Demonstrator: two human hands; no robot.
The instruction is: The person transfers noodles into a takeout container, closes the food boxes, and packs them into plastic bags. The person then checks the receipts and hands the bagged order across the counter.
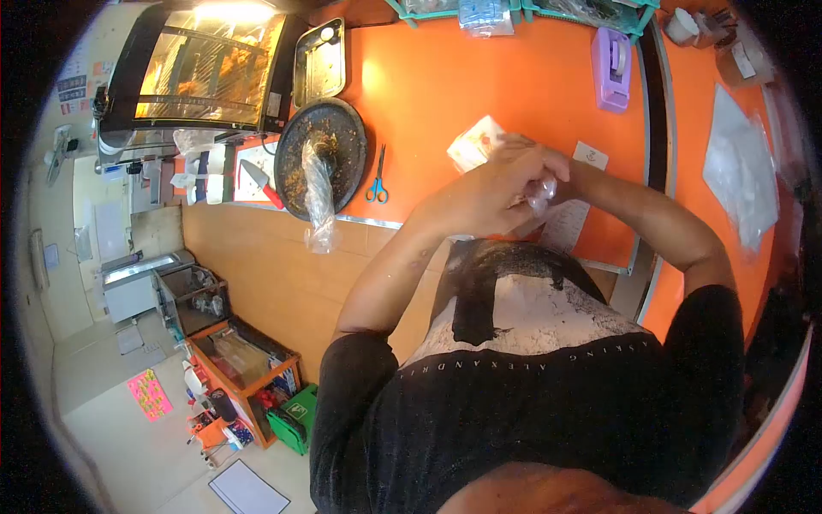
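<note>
My left hand (497, 188) is curled around crumpled clear plastic (541, 194), close in front of my shirt. My right hand (517, 141) lies mostly hidden behind the left one; only a few fingertips show, beside a white package with orange-red print (476, 144). The two hands overlap, and what the right one grips is out of sight. Below them, a printed paper (565, 225) lies at the table's near edge. A white card (591, 156) sits just right of the hands.
On the orange table (428, 86) are blue-handled scissors (377, 184), a round dark tray (291, 158) with a plastic-wrapped item (318, 201), a metal tray (320, 64), a purple tape dispenser (610, 73) and a knife (259, 182). A lit display case (210, 73) stands left.
</note>
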